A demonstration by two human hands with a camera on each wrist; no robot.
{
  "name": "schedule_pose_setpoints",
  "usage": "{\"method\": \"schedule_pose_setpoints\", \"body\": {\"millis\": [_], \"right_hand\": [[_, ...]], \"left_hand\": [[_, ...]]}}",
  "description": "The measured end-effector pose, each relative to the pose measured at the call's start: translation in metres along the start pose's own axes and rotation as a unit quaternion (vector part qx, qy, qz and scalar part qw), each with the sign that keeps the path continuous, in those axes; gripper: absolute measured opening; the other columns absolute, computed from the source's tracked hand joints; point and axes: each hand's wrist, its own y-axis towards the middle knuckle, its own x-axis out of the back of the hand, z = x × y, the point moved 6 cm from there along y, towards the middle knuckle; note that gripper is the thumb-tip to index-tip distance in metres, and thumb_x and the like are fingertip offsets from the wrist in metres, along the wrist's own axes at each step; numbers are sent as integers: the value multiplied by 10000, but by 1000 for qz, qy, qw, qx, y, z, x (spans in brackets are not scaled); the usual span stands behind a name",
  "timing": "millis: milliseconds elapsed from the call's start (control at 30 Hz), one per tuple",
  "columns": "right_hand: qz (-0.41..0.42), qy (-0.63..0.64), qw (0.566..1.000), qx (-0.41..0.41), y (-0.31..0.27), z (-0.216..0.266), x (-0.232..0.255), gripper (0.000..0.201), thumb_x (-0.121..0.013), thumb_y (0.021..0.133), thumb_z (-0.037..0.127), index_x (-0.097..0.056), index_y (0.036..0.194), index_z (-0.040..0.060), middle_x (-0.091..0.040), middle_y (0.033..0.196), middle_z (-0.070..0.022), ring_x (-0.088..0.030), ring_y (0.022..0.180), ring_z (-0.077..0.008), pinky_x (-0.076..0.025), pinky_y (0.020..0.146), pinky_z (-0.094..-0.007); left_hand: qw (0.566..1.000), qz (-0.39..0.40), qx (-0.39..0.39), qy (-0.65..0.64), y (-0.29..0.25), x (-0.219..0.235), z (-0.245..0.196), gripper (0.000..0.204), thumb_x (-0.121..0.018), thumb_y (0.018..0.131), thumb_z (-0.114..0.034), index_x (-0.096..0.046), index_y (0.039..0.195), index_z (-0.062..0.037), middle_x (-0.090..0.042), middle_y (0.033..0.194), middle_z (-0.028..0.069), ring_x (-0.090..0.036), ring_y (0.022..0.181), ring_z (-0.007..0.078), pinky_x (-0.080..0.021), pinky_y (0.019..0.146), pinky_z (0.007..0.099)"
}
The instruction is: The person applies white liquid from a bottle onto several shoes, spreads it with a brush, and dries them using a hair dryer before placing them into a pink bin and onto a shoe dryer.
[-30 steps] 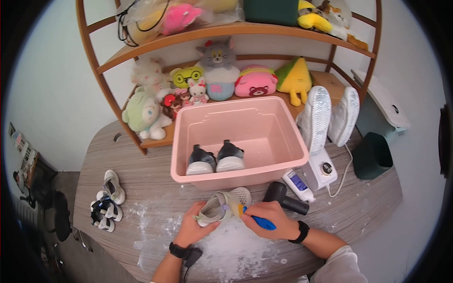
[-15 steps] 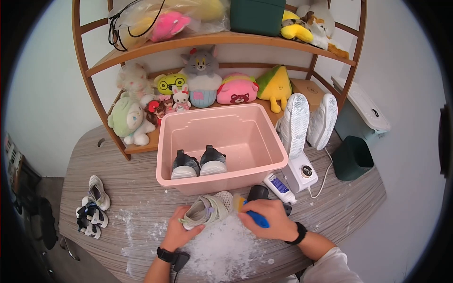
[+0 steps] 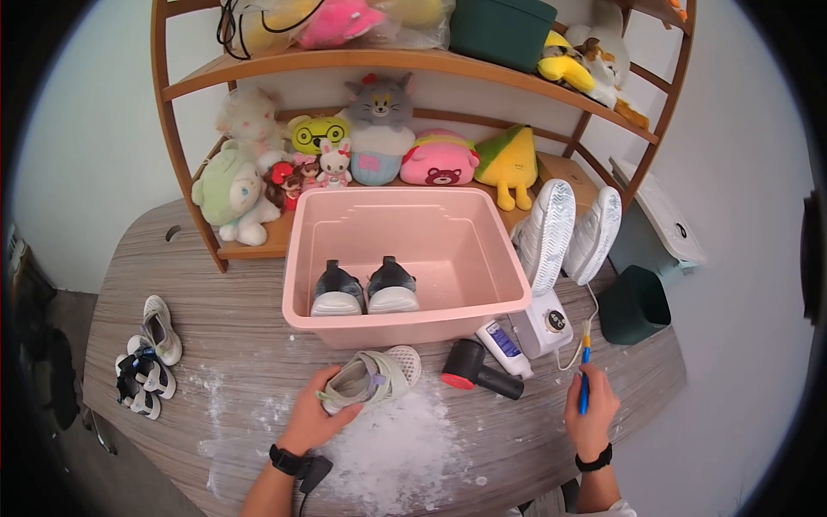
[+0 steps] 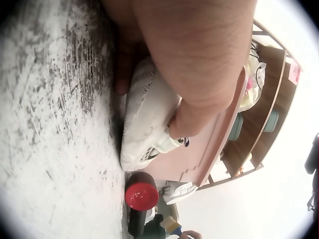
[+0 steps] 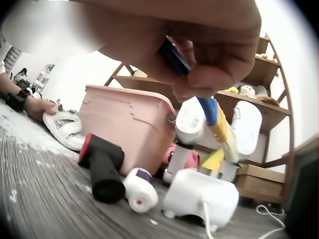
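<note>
My left hand [image 3: 314,414] grips the heel end of a small pale child's shoe [image 3: 372,381], thumb on the near side. The shoe rests on the table amid white powder, its toe pointing right. In the left wrist view the fingers wrap the white sole [image 4: 142,122]. Off to the right, my right hand [image 3: 594,409] holds a paintbrush [image 3: 586,362] with a blue handle and yellow collar. Its pale bristles [image 5: 230,151] point away from me, above the table and apart from the shoe.
A pink tub [image 3: 405,323] holds two dark-and-white shoes. A black hair dryer [image 3: 474,370], a white tube [image 3: 506,349], a white shoe dryer [image 3: 541,326] bearing white sneakers and a dark green bin [image 3: 633,306] stand right. More small shoes [image 3: 148,366] lie left; a toy shelf [image 3: 276,73] stands behind.
My right hand has carried the brush away from the shoe's toe, over to the right, turning its bristles away from me. My left hand keeps its hold on the shoe. The head view has shifted.
</note>
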Motion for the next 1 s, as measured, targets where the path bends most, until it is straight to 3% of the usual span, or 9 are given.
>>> {"method": "schedule_pose_setpoints", "body": {"millis": [200,467,700,833,1000], "right_hand": [[101,-88,991,-30,-11,-65,-51,287,-740,874,161,-661,1141,91,-628,1006,-135,-657,918,-351,-548,677,-472],[147,-43,988,-34,-17,-73,-67,402,-779,845,269,-678,1180,72,-646,1095,-173,-643,999,-388,-552,803,-491],[116,-2,993,-31,-9,-62,-62,329,-766,858,208,-692,1139,53,-663,1130,-187,-652,1019,-398,-549,833,-482],[112,40,993,-22,6,-25,-53,280,-753,863,154,-695,1116,48,-668,1117,-187,-658,1016,-389,-550,837,-465],[122,59,986,93,22,31,-76,330,-749,847,129,-670,1143,5,-670,1119,-187,-662,1008,-372,-559,836,-462]], "left_hand": [[1000,-12,-13,6,0,3,-1,628,-881,792,-172,-575,1314,-1,-669,1187,149,-657,1095,245,-519,958,369],[1000,-21,-11,12,-2,4,4,613,-904,757,-180,-594,1255,-4,-664,1162,135,-652,1057,237,-519,930,362],[999,-18,3,-47,-2,3,3,696,-894,771,-169,-520,1338,-23,-664,1162,139,-654,1067,229,-520,934,363],[997,-21,9,-79,-5,3,1,706,-888,782,-168,-502,1358,-33,-678,1173,146,-665,1063,230,-525,931,364],[999,-10,-30,-5,-5,7,-2,592,-887,789,-194,-582,1274,-44,-708,1130,137,-682,1053,226,-531,916,357]]}}
